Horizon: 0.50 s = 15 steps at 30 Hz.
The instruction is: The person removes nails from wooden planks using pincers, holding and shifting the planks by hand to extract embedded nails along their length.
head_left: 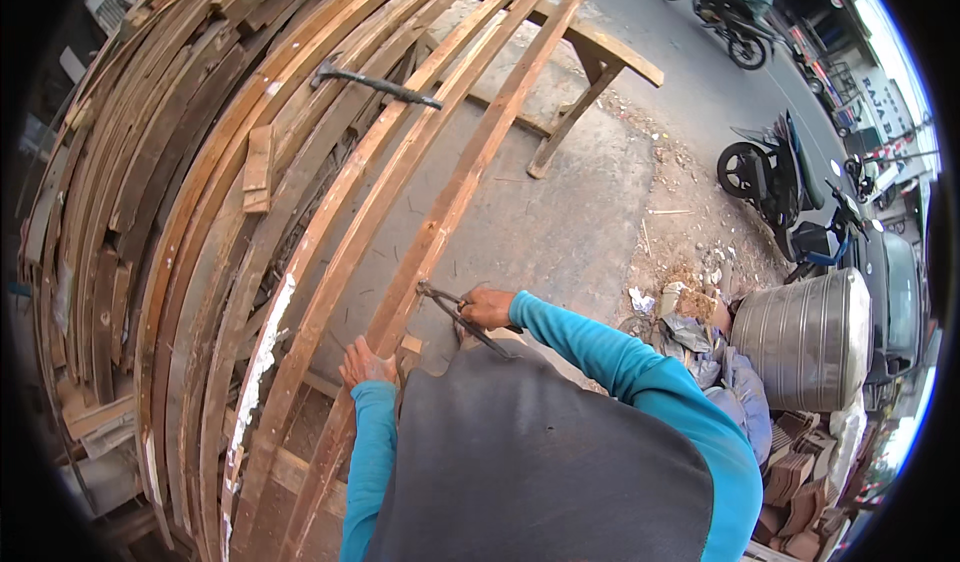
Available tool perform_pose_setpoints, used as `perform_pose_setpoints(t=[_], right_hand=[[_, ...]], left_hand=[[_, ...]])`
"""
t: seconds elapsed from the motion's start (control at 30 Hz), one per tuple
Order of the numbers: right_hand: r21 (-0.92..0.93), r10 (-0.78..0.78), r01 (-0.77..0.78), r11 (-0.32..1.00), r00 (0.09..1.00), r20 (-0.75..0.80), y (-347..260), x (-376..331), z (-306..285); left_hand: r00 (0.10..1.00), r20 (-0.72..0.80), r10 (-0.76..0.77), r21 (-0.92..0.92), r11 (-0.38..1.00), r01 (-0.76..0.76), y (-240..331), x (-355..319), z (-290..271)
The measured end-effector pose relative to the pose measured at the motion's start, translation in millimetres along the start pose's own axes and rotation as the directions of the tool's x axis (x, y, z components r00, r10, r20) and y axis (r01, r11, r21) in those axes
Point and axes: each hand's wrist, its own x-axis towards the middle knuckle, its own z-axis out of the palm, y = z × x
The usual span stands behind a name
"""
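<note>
My right hand (487, 307) is closed around the handles of a pair of dark metal pincers (462, 321). The jaws of the pincers touch the upper face of a long reddish-brown wooden beam (455, 212). Lower on that same beam lies my left hand (367, 364), its fingers curled over the wood. Whether a nail sits between the jaws is too small to tell. Two more long beams run alongside on the left. Farther off, a hammer (385, 86) with a dark handle rests across the neighbouring timbers.
A large stack of timber (150, 162) fills the left side. The beams' far part crosses a wooden trestle (590, 52). Loose nails lie on the concrete floor (570, 212). At right stand a metal drum (800, 337), roof tiles (795, 477) and a parked motorcycle (775, 177); a rider passes on the road.
</note>
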Motion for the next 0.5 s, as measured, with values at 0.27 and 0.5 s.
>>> perform_pose_setpoints(t=[0.27, 0.5], right_hand=[[0.354, 0.087, -0.088, 0.931, 0.996, 0.019, -4, -9, 33], [0.566, 0.141, -0.011, 0.824, 0.972, -0.187, 5, 17, 110]], left_hand=[[0.997, -0.059, 0.057, 0.034, 0.998, -0.056, -16, -10, 16], [0.998, 0.007, 0.067, 0.070, 0.995, -0.068, -25, -15, 15]])
